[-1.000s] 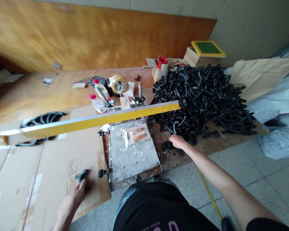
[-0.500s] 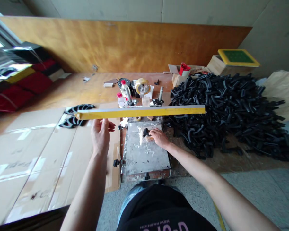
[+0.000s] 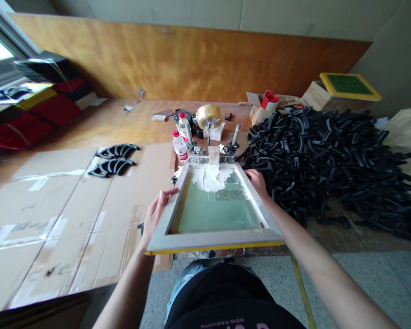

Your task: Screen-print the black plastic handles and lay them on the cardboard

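Note:
A screen printing frame with a green mesh lies tilted low over the work plate, its near end raised toward me. White ink is smeared at the far end of the mesh, just below a pale squeegee blade. My left hand is closed on the frame's left side, one finger along the top. At the far right side, my right hand has bent fingers against the frame's edge, beside the black plastic parts; its fingertips are partly hidden. The plate beneath is mostly covered.
A big heap of black curved plastic parts fills the right side. Two rows of black parts lie on cardboard at left. Bottles, a tape roll and metal posts stand behind the frame.
The frame has swung down from near edge-on, over the plate and the small black part there. My right hand has left that part and moved right and outward; my left came down with the frame.

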### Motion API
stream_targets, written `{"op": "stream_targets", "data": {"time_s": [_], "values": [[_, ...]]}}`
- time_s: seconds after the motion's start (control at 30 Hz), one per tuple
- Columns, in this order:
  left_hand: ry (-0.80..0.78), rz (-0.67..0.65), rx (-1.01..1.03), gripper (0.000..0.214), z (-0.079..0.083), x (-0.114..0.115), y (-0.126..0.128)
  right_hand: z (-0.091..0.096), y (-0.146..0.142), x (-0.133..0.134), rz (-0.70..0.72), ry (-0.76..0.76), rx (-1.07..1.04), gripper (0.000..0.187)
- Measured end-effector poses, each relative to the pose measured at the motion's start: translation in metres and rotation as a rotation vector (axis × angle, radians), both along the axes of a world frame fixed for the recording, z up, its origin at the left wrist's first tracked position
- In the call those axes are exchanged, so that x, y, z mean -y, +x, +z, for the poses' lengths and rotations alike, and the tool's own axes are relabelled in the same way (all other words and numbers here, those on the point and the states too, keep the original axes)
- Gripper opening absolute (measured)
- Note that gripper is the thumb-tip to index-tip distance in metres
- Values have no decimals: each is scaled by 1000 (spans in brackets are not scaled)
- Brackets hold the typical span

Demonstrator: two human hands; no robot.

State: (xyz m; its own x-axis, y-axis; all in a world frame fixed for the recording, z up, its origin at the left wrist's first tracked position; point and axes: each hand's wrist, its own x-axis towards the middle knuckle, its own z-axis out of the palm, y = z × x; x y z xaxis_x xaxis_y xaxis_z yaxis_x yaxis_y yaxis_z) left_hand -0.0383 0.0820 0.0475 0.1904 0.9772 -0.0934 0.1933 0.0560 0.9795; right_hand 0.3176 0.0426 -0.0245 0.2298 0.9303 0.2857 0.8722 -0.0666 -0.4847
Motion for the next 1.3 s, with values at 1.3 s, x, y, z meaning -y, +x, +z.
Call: {"op": "stream_targets", "data": {"time_s": [1.3], "values": [[-246,-79,64,63,-6,2,-7,82,-29,-91,56,9,188,52]]}}
